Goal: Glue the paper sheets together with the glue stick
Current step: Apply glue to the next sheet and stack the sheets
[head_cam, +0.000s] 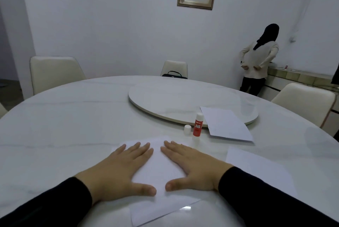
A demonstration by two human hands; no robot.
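Note:
A white paper sheet (157,169) lies on the table in front of me. My left hand (121,169) and my right hand (192,166) both rest flat on it, fingers spread, thumbs nearly meeting. Behind them a red and white glue stick (198,125) stands upright without its cap. The white cap (187,129) sits just left of it. A second stack of paper (226,124) lies to the right of the glue stick, partly on the turntable. Another sheet (256,168) lies at the right, partly under my right forearm.
The round white marble table (73,125) carries a raised turntable (174,100) at its middle. Cream chairs (55,72) stand around it, one holding a black bag (174,75). A person (258,61) stands at the far right by a counter, back turned.

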